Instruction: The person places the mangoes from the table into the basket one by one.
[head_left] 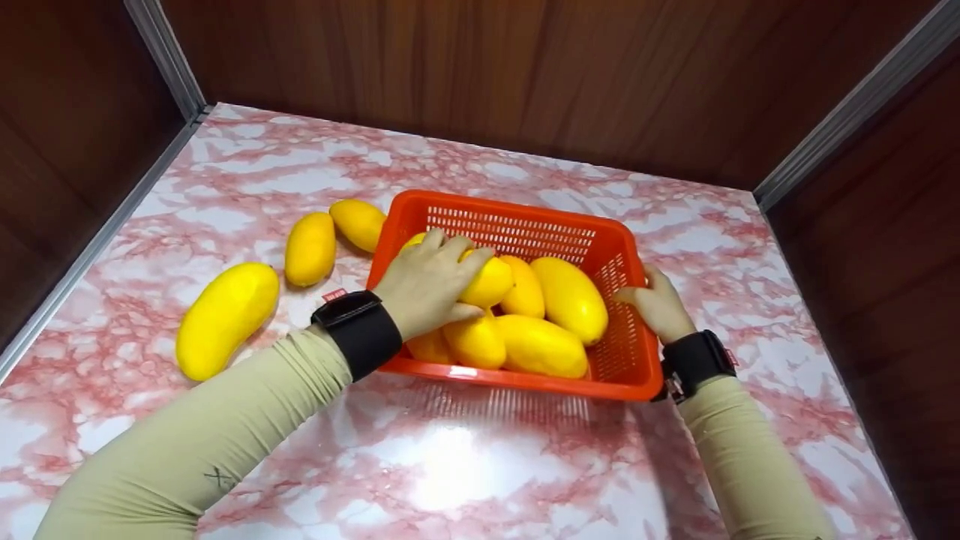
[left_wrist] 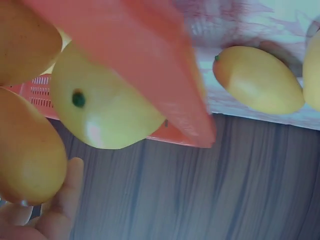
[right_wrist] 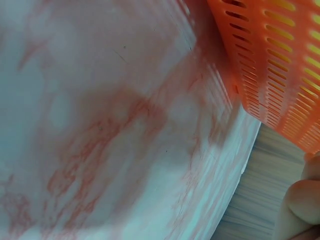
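An orange-red plastic basket (head_left: 517, 386) with slotted walls holds several yellow mangoes, among them a large mango (head_left: 570, 300) at its right. Reaching over the basket's left side, my left hand (head_left: 431, 281) grips a mango (head_left: 491, 282) on top of the pile. In the left wrist view, fingers (left_wrist: 67, 197) curve round that mango (left_wrist: 27, 150), beside another mango (left_wrist: 102, 100) by the rim. My right hand (head_left: 660, 304) holds the basket's right rim, thumb over the inside and fingers outside. The right wrist view catches part of this hand (right_wrist: 302, 205) by the basket wall (right_wrist: 280, 65).
Left of the basket, a big mango (head_left: 227, 321) and two smaller mangoes, one upright (head_left: 310, 249) and one tilted (head_left: 358, 223), lie on the pink-and-white marbled table (head_left: 480, 465). Dark wood panels (head_left: 480, 82) with metal corner strips enclose the table at the back and sides.
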